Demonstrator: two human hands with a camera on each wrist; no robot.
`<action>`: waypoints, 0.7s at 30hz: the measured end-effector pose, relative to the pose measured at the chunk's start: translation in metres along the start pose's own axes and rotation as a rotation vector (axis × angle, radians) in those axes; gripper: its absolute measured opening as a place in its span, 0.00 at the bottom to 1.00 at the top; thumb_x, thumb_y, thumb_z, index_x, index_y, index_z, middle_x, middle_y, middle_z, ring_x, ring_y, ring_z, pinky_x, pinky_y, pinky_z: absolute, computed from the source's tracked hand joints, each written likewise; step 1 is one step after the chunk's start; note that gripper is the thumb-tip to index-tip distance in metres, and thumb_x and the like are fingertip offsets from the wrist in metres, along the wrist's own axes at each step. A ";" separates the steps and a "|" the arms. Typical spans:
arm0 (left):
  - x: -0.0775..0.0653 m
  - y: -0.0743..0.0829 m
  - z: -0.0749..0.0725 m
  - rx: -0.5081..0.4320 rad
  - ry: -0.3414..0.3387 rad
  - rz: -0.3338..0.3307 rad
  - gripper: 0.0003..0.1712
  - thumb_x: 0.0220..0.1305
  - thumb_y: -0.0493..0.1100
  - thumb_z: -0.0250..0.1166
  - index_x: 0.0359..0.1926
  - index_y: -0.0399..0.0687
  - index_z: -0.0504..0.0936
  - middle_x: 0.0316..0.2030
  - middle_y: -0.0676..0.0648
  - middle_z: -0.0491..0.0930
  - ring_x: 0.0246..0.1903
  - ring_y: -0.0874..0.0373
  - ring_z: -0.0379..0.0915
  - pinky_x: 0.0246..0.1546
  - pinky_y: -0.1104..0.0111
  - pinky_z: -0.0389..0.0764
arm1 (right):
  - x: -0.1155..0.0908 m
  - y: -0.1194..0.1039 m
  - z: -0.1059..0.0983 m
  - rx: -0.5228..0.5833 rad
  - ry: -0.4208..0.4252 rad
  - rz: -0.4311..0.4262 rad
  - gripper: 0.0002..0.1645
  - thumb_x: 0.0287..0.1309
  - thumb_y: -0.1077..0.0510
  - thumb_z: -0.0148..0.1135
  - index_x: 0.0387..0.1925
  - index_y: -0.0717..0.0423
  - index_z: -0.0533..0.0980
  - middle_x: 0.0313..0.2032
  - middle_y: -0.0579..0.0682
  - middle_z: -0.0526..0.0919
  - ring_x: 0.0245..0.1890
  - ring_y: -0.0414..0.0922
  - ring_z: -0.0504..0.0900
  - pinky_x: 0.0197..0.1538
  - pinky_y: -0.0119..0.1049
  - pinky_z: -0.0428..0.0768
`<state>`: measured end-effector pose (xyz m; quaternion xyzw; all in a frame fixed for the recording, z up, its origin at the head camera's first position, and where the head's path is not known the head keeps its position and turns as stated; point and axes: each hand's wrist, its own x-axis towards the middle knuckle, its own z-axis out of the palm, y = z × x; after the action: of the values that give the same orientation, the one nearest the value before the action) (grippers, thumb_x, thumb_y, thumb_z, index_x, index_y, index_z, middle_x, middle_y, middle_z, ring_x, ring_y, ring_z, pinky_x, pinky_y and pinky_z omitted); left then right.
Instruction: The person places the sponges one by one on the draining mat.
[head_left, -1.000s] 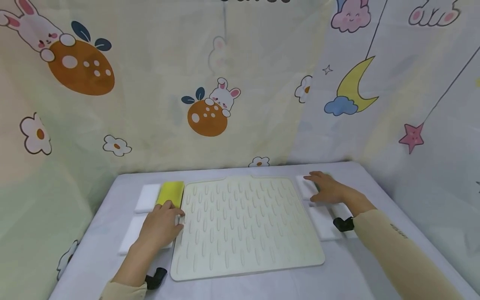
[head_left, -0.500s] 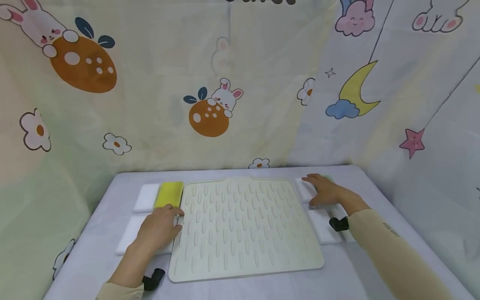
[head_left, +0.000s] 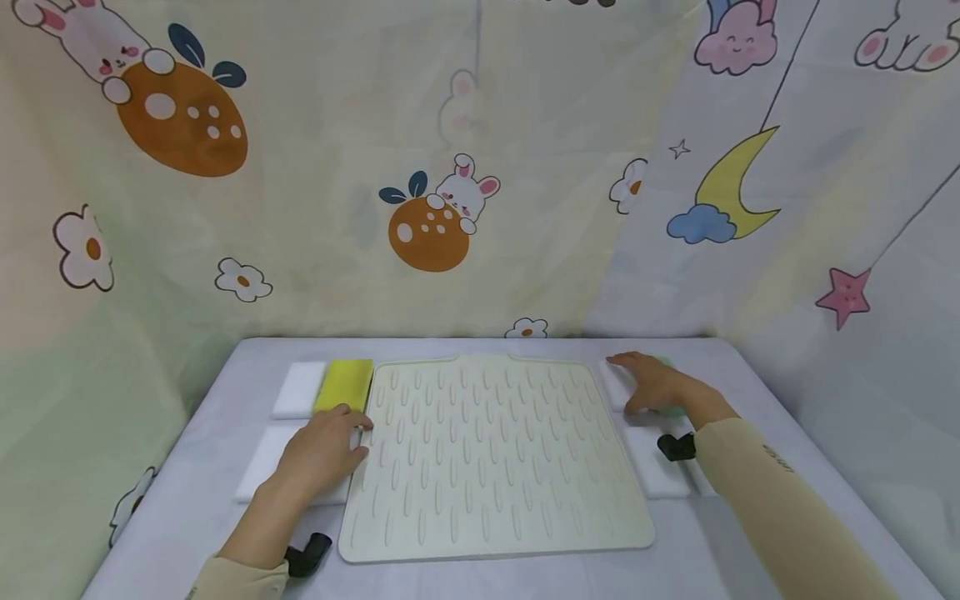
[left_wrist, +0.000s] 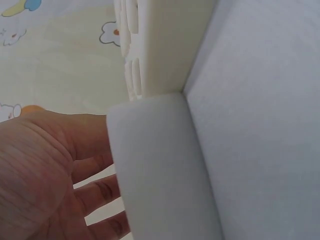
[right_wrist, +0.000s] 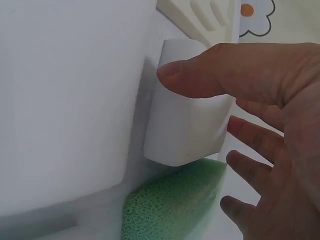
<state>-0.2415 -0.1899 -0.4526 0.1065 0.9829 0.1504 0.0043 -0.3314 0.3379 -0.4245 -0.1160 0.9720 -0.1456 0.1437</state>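
Observation:
A cream draining mat [head_left: 498, 458] with raised oval ridges lies mid-table. Left of it, my left hand [head_left: 318, 454] rests on a white sponge block [head_left: 262, 462], its fingers loosely bent beside the mat's edge. The left wrist view shows those fingers [left_wrist: 97, 195] at the face of the white block [left_wrist: 160, 165]. On the right, my right hand [head_left: 656, 383] hovers over or touches a white block [head_left: 615, 385] and partly hides a green sponge [head_left: 671, 410]. In the right wrist view the thumb [right_wrist: 192, 75] lies across the white block [right_wrist: 187, 130], the fingers spread apart from the green sponge [right_wrist: 175, 205].
Behind my left hand lie a yellow sponge [head_left: 345, 385] and another white block [head_left: 300, 390]. A larger white block [head_left: 656, 462] sits nearer on the right. A printed cloth wall [head_left: 322, 208] rises behind the table.
The head view has shifted slightly. Both hands stay almost in the same places beside the mat, with nothing picked up or let go.

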 end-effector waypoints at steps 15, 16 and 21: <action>0.001 0.002 -0.002 -0.015 -0.003 -0.002 0.19 0.59 0.42 0.75 0.52 0.49 0.87 0.48 0.47 0.81 0.49 0.45 0.79 0.41 0.51 0.82 | 0.000 -0.003 -0.006 0.016 -0.023 0.021 0.58 0.45 0.63 0.77 0.78 0.60 0.60 0.76 0.69 0.58 0.73 0.69 0.62 0.70 0.71 0.65; 0.002 0.003 -0.002 -0.015 -0.004 -0.006 0.19 0.59 0.42 0.75 0.52 0.49 0.87 0.48 0.47 0.80 0.49 0.45 0.79 0.41 0.51 0.82 | 0.000 -0.003 -0.006 0.017 -0.023 0.017 0.58 0.45 0.63 0.77 0.78 0.60 0.60 0.76 0.69 0.58 0.73 0.69 0.62 0.69 0.71 0.65; 0.000 0.002 -0.002 -0.018 -0.016 -0.023 0.19 0.60 0.42 0.74 0.53 0.49 0.86 0.48 0.46 0.80 0.49 0.46 0.79 0.40 0.51 0.82 | 0.001 -0.006 -0.008 0.021 -0.020 -0.013 0.58 0.45 0.62 0.78 0.77 0.60 0.61 0.75 0.69 0.58 0.72 0.69 0.62 0.68 0.70 0.66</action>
<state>-0.2410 -0.1886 -0.4501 0.0963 0.9825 0.1585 0.0147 -0.3341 0.3338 -0.4151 -0.1225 0.9681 -0.1555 0.1538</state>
